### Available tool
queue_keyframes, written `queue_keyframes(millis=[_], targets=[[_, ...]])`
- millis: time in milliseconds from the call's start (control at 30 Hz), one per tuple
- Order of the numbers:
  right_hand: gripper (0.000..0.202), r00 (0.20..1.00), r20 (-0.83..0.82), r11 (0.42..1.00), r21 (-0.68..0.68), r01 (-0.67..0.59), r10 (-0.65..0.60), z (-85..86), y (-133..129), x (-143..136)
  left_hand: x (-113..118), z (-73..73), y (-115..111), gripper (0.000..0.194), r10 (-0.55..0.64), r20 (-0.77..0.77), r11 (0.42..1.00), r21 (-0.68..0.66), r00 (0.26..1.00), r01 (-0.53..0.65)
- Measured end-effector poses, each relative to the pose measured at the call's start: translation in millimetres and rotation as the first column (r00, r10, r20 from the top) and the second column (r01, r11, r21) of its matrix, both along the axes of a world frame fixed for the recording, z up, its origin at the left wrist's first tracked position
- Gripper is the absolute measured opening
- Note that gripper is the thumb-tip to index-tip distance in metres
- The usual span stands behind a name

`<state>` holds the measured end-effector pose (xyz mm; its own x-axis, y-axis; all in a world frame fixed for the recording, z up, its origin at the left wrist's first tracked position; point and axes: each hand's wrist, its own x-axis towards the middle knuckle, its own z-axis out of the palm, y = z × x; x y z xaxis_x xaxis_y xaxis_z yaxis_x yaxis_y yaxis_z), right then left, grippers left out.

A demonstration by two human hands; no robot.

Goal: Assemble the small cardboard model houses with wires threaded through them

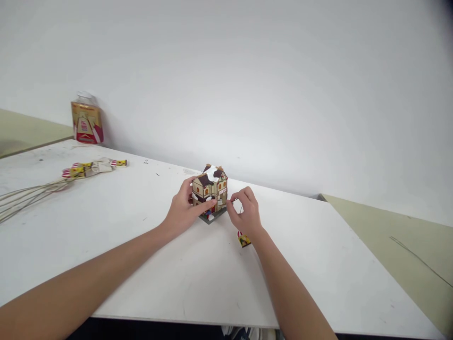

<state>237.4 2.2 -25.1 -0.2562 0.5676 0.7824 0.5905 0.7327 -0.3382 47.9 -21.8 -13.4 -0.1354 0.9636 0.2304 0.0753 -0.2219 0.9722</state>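
Observation:
A miniature house point(220, 185) with cream walls, brown roofs and white snow-like patches stands on a dark grey base on the white table. Wrapped around its left side is my left hand point(183, 208), with the thumb across the front. At the right side of the house, my right hand point(245, 210) pinches a thin wire point(241, 208) between thumb and forefinger, close to the wall. Where the wire ends is too small to tell. Below my right wrist lies a small yellow piece with a red-and-white striped top point(243, 239), partly covered by the wrist.
Several similar yellow striped pieces point(78, 171) lie at the left, with long thin wires point(31, 194) running off the table's left side. A red-and-gold labelled container point(87, 120) stands at the back left against the white wall point(247, 94). Another wire point(417, 257) lies at the right.

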Motion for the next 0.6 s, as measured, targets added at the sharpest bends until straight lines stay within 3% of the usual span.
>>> queue_keyframes(millis=[100,300,600], targets=[[0.003,0.996,0.085,1.0,-0.015,-0.019,0.02,-2.2,1,0,1,-0.9,-1,0.072,0.003,-0.013,1.0,0.015,1.0,-0.003],[0.009,0.988,0.133,0.996,-0.062,-0.068,0.075,-4.9,3,0,4,-1.5,0,0.074,-0.039,0.126,0.998,-0.04,0.991,0.044],[0.022,0.938,0.293,0.977,-0.16,-0.143,0.185,7.6,-9,3,4,6.3,-2,0.065,-0.045,0.209,0.981,-0.177,0.977,0.083]])
